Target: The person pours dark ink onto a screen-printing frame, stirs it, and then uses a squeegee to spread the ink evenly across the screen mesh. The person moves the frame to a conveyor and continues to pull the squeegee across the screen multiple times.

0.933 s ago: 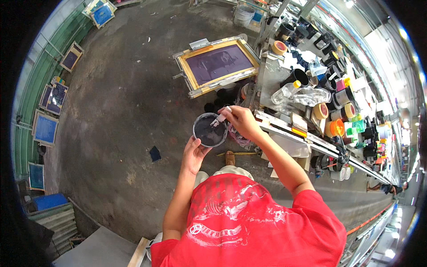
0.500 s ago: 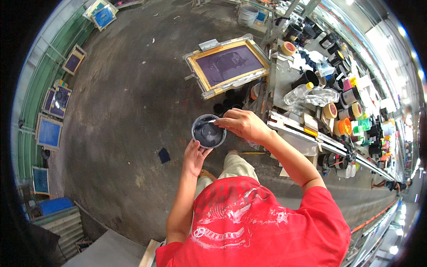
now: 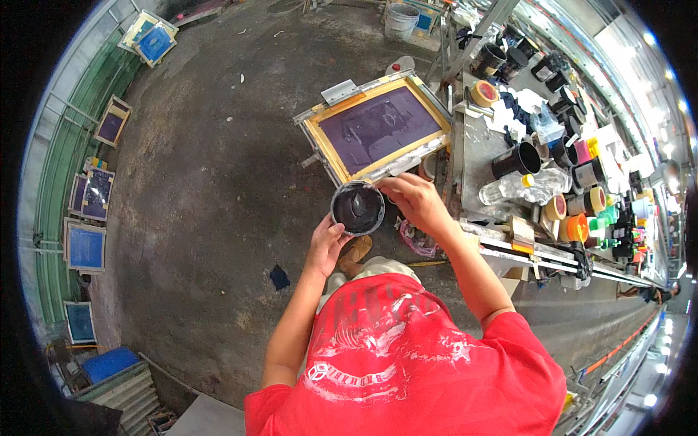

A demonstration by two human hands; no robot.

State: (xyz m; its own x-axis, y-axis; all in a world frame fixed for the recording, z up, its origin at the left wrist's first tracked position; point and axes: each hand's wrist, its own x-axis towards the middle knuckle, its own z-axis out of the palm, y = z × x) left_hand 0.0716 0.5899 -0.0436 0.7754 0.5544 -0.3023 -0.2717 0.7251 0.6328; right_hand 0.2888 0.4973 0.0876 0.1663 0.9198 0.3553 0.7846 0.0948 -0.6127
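Note:
My left hand (image 3: 326,243) is closed round the lower side of a clear plastic cup (image 3: 358,207) with dark, thick ink inside. At the cup's right rim, the fingers of my right hand (image 3: 414,198) are pinched on a small pale stirring stick, largely hidden by the hand. Just beyond the cup lies a printing screen (image 3: 374,123), dark purple inside a yellow and silver frame, at the end of a long workbench (image 3: 472,152).
The bench holds black tubs (image 3: 512,161), a plastic bottle (image 3: 502,190), tape rolls and several coloured containers. Framed screens (image 3: 87,245) lean along the left wall. A white bucket (image 3: 401,22) stands at the back; a person (image 3: 654,294) is far right. My foot (image 3: 355,251) is on the floor below.
The cup and both hands have moved right, nearer the screen. The stick, earlier visible inside the cup, is now at its right rim, mostly hidden by my right hand.

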